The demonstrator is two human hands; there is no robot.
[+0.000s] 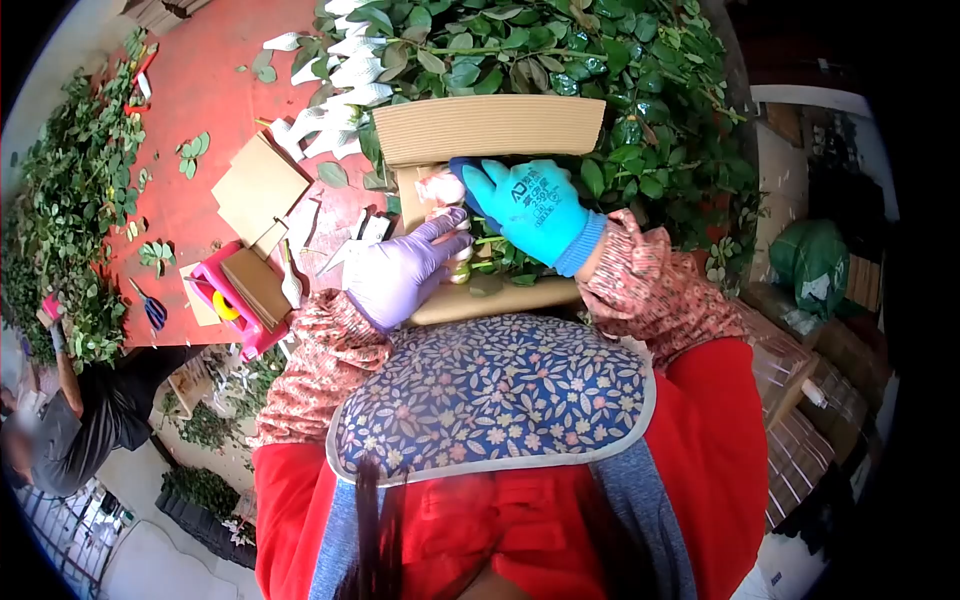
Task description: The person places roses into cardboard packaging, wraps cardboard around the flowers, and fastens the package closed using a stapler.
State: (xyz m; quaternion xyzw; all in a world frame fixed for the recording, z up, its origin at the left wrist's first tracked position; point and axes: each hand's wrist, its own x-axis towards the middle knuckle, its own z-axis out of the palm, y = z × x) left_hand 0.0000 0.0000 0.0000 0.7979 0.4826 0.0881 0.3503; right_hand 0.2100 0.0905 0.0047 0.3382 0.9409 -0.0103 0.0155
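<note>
My left hand (pixel 405 270), in a thin lilac glove, reaches across several pale rose heads (pixel 461 268), its fingers bent against them. My right hand (pixel 530 208), in a turquoise work glove with dark fingertips, is closed around the top of the bunch, beside a pink rose (pixel 441 190). Its fingertips are partly hidden. Green stems and leaves (pixel 500 262) run to the right beneath my right hand. The roses lie on brown corrugated cardboard (pixel 490 130), which has a raised flap behind them and a folded edge close to my apron (pixel 490 400).
Leafy rose stems (pixel 640 90) pile up behind the cardboard, near white netted rose heads (pixel 355 75). Left on the red table (pixel 200 90) are cardboard pieces (pixel 260 185), a pink holder (pixel 235 300) and scissors (pixel 148 305). Another person (pixel 85 430) works at far left.
</note>
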